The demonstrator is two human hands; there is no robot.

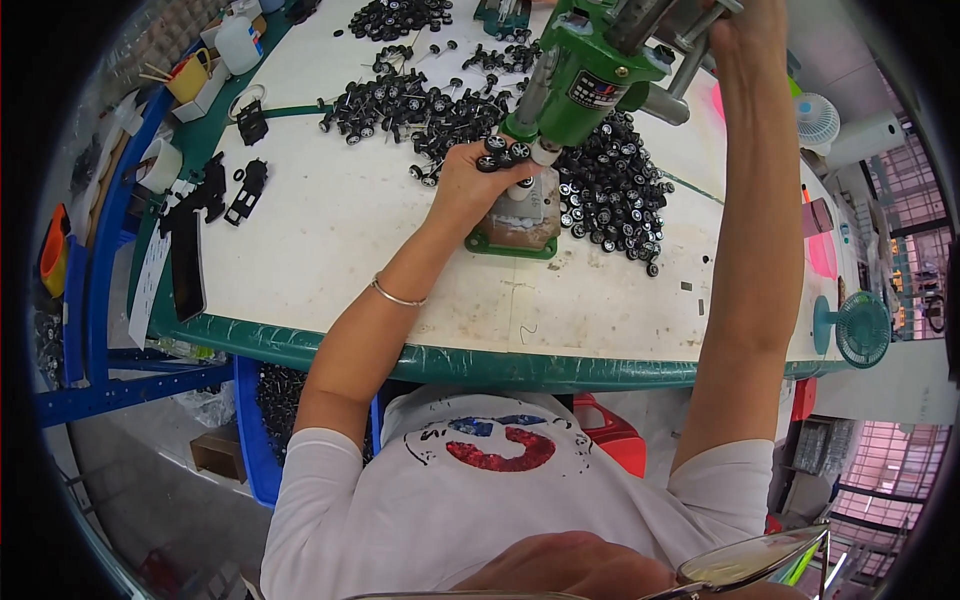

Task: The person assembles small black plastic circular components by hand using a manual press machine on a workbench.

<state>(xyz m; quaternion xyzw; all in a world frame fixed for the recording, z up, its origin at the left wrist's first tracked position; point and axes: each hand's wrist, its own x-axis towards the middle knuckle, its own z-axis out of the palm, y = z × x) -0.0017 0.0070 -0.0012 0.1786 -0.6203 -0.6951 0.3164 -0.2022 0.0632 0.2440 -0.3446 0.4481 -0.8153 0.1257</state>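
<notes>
White tabletop (290, 265) surrounds the green press (566, 122). I see the left hand (466, 185) pinching wheels (496, 145) beside its ram; the right hand (747, 32) meets the lever (690, 68), grip unclear.

Back from the left fingers (508, 178), a thin silver-toned bangle (400, 300) circles the forearm (370, 345). Farther from them, a white T-shirt (430, 540) has short, plain sleeves (318, 475) and a chest print: glittery red arc (500, 461), blue patches (470, 426), black marks (428, 434). Thin-rimmed glasses (750, 562) lie farthest from the fingers.
</notes>
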